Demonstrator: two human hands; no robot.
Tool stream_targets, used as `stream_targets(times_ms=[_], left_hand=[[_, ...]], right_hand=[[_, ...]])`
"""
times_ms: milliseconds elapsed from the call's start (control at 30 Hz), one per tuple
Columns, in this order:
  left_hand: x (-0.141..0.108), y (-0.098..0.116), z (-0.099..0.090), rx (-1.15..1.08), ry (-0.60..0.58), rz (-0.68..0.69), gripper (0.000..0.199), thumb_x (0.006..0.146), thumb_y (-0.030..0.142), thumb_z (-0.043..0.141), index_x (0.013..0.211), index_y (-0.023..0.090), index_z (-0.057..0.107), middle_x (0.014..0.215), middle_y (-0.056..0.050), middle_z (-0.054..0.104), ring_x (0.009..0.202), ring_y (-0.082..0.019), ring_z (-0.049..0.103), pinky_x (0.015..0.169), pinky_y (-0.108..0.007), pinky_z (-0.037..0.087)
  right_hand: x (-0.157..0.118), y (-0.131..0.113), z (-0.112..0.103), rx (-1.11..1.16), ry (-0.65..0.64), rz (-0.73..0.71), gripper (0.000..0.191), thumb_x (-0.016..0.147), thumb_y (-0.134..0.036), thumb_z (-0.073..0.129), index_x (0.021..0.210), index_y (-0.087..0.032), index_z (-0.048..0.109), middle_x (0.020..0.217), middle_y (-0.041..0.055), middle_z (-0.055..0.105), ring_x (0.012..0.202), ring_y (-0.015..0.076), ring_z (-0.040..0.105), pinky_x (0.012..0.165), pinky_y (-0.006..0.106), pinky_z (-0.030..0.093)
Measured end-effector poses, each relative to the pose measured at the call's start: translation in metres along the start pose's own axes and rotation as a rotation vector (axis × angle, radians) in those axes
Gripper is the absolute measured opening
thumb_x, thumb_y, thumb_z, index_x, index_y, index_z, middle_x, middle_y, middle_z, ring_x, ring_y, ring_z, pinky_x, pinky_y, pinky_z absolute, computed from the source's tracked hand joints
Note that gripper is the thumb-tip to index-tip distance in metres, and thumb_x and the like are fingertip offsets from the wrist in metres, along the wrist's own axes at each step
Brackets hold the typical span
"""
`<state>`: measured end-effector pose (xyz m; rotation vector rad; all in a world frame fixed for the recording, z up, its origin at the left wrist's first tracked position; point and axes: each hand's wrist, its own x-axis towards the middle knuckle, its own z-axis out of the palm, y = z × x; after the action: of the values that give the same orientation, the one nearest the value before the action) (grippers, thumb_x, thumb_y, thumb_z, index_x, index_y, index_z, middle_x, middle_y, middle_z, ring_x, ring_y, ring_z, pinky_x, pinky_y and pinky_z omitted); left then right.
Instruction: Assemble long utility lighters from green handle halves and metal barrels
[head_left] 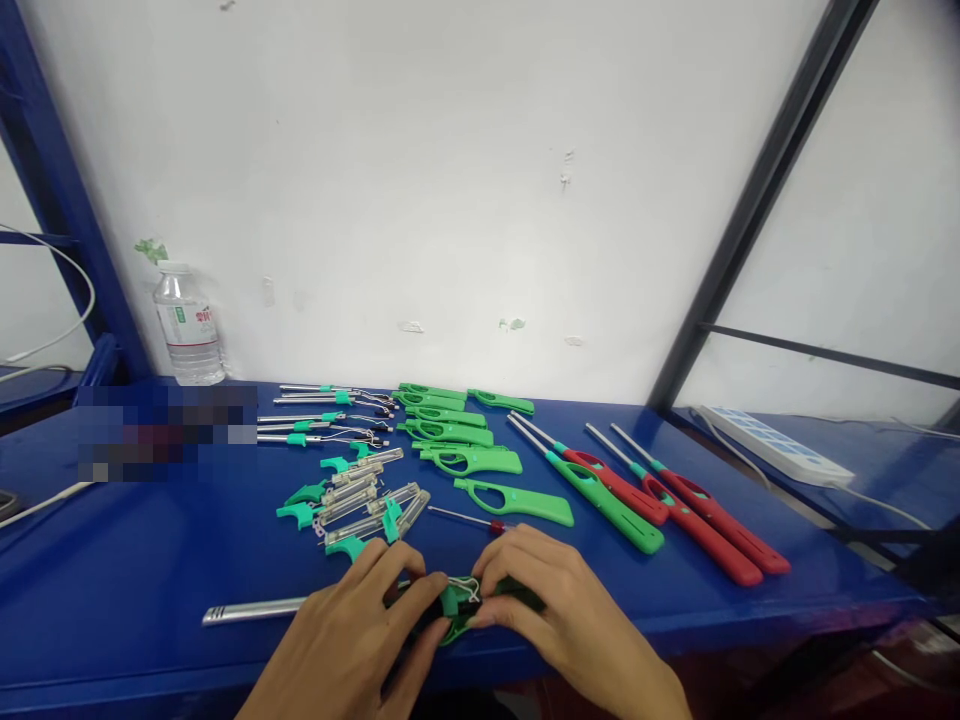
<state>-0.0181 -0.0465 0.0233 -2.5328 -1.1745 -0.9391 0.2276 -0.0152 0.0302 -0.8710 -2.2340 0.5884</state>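
Observation:
Near the table's front edge, a partly assembled green gas lighter (pixel 457 628) lies between my two hands, its inner parts and thin white wires exposed. Its metal tube (pixel 255 611) points left. My left hand (pixel 360 625) is closed on the lighter, fingertips at a teal trigger (pixel 449 600). From the other side, my right hand (pixel 551 595) pinches at the lighter's body by the wires; its fingertips partly hide what they grip. Just beyond the right knuckles lies a screwdriver (pixel 465 516) with a red handle. Clear fuel tanks (pixel 352 495) and loose teal triggers (pixel 300 512) are piled beyond my left hand.
Several metal tubes with wires (pixel 300 426) lie at the back left, beside green handle shells (pixel 472 460). Assembled red and green lighters (pixel 615 505) lie to the right. A water bottle (pixel 187 330) stands by the wall; a power strip (pixel 780 447) is far right.

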Motion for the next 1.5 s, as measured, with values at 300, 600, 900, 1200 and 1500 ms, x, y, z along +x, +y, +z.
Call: stream_targets(times_ms=[300,600,900,1200,1500], left_hand=[[-0.002,0.000,0.001,-0.005,0.006,0.009,0.021,0.108,0.020,0.048,0.113,0.028,0.067,0.100,-0.003,0.072,0.085,-0.024,0.075,0.066,-0.030,0.067],[0.002,0.001,0.000,-0.009,0.011,0.028,0.026,0.109,0.020,0.044,0.114,0.026,0.069,0.097,-0.004,0.070,0.081,-0.022,0.075,0.065,-0.028,0.066],[-0.004,0.002,0.005,-0.051,-0.044,-0.025,0.025,0.108,0.019,0.044,0.111,0.025,0.068,0.097,-0.004,0.068,0.074,-0.020,0.073,0.061,-0.026,0.063],[-0.008,0.000,0.006,-0.106,-0.124,-0.081,0.023,0.111,0.021,0.045,0.116,0.028,0.066,0.101,-0.003,0.066,0.078,-0.018,0.073,0.066,-0.025,0.060],[-0.010,0.001,0.005,-0.098,-0.160,-0.086,0.024,0.111,0.019,0.044,0.116,0.027,0.066,0.104,-0.004,0.067,0.081,-0.018,0.073,0.068,-0.024,0.060]], right_hand=[[-0.002,-0.002,0.000,-0.017,0.004,0.044,0.017,0.101,-0.030,0.084,0.093,-0.025,0.069,0.102,-0.0034,0.077,0.097,0.0176,0.070,0.087,0.027,0.048],[-0.002,-0.004,-0.001,0.003,0.004,0.006,0.013,0.101,-0.020,0.081,0.094,-0.023,0.072,0.106,-0.0025,0.080,0.099,0.0165,0.074,0.104,0.029,0.048],[-0.002,0.000,0.000,0.028,0.014,-0.043,0.018,0.106,-0.032,0.077,0.091,-0.023,0.072,0.106,-0.0031,0.080,0.098,0.0144,0.075,0.106,0.027,0.046],[-0.001,0.000,0.001,0.011,0.015,-0.057,0.024,0.109,-0.039,0.072,0.091,-0.024,0.073,0.105,-0.0017,0.079,0.097,0.0153,0.074,0.100,0.027,0.049],[-0.002,-0.001,-0.001,-0.015,0.014,-0.030,0.024,0.107,-0.039,0.074,0.089,-0.023,0.076,0.107,-0.0004,0.080,0.097,0.0171,0.074,0.097,0.028,0.051]])
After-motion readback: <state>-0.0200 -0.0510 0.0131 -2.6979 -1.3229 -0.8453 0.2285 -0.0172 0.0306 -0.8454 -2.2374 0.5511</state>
